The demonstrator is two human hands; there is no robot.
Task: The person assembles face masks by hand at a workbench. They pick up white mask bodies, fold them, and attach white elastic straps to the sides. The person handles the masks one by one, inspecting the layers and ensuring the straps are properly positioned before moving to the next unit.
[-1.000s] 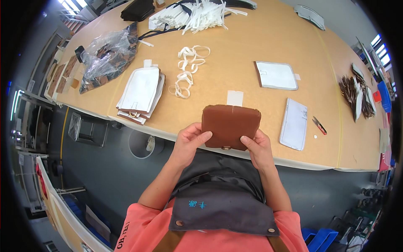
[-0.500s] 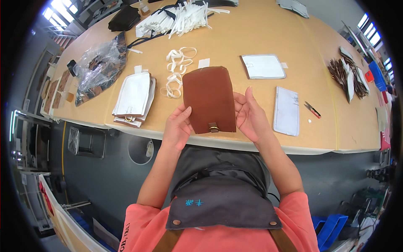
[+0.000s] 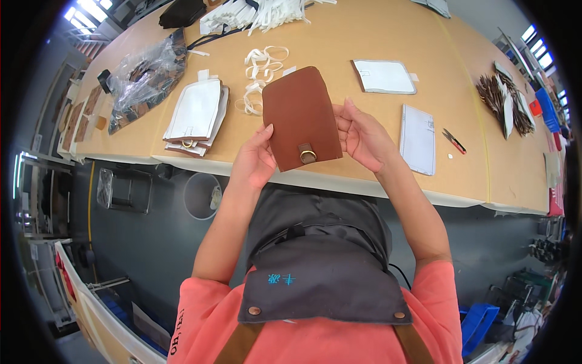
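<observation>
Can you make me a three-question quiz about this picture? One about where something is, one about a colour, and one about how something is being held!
1. Where are the small red-handled snips?
A. On the table, right of the hands
B. On the floor
C. In the bin

2. What colour is the leather piece?
A. Blue
B. Brown
C. White

3. How is the leather piece held?
A. Lying flat on the table
B. Up between the left hand and right hand
C. In one hand only

Answers: 1 A, the snips lie by a white panel. 2 B, plainly brown. 3 B, one hand grips each side.
</observation>
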